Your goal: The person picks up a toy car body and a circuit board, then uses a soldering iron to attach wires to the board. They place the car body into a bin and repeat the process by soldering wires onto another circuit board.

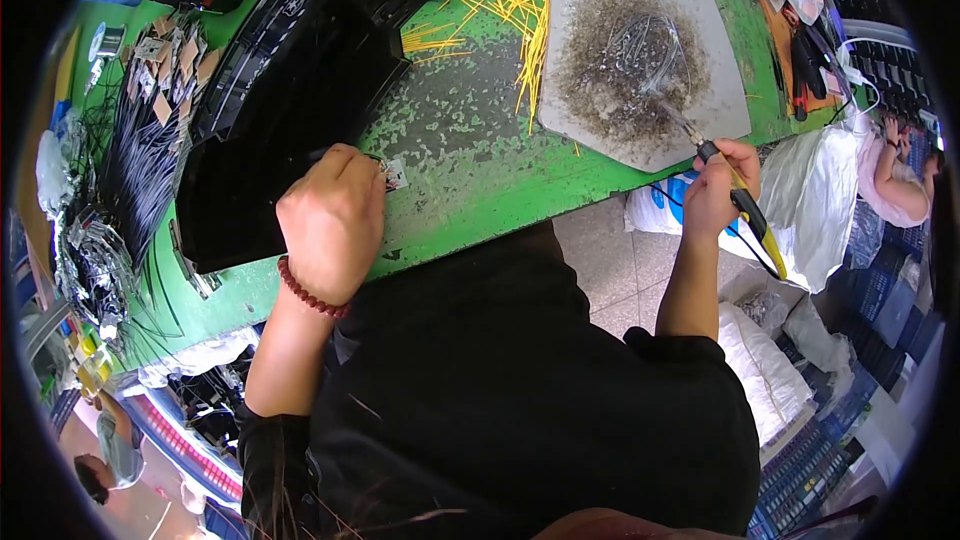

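My right hand (722,188) is wrapped round a black and yellow soldering iron (745,202). The iron's metal tip points down at a tangle of thin silvery wire (655,52), which lies on a scorched grey board (715,15). My left hand (335,205), with a red bead bracelet on the wrist, is closed at the near edge of a large black plastic shell (290,110). Whatever its fingertips pinch is hidden from view. A small board with coloured wires (393,174) shows just beside those fingers, on the green bench.
Loose yellow wires (532,35) lie left of the board. A bundle of black leads with small brown boards (160,120) and a solder spool (105,43) are at the left. Tools (803,70) crowd the right end. Two other people are beyond the bench, lower left and far right.
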Demonstrator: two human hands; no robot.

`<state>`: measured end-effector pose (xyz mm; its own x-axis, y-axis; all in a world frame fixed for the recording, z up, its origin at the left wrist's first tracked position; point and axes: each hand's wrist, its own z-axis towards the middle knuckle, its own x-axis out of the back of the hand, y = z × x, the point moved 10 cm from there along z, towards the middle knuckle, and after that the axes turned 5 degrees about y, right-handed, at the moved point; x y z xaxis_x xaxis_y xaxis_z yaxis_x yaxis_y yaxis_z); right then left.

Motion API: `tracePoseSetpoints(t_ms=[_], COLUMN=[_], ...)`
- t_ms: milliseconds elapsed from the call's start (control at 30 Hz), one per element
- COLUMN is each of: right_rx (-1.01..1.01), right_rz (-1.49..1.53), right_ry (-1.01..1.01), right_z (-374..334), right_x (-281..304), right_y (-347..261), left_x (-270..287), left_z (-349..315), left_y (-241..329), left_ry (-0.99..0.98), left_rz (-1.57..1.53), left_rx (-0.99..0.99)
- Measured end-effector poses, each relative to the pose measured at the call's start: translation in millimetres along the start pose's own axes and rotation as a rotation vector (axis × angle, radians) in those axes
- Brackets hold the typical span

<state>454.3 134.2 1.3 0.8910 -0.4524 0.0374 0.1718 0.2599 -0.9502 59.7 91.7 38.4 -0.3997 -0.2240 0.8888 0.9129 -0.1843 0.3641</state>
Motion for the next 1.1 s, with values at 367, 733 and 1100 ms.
tracePoseSetpoints(t_ms=[367, 733, 1100], right_rx=[0.045, -0.101, -0.103], right_rz=[0.173, 0.200, 0.171], right_ry=[-0.011, -0.663, -0.788], right_z=[-9, -107, -120], right_x=[-20, -180, -212], right_y=[-18, -34, -40], left_x=[2, -10, -8], left_z=[-4, -7, -4], left_y=[-9, -14, -15], left_ry=[-0.017, -0.072, -0.059], left_rz=[-0.010, 0.002, -0.004], left_rx=[0.036, 0.062, 0.023])
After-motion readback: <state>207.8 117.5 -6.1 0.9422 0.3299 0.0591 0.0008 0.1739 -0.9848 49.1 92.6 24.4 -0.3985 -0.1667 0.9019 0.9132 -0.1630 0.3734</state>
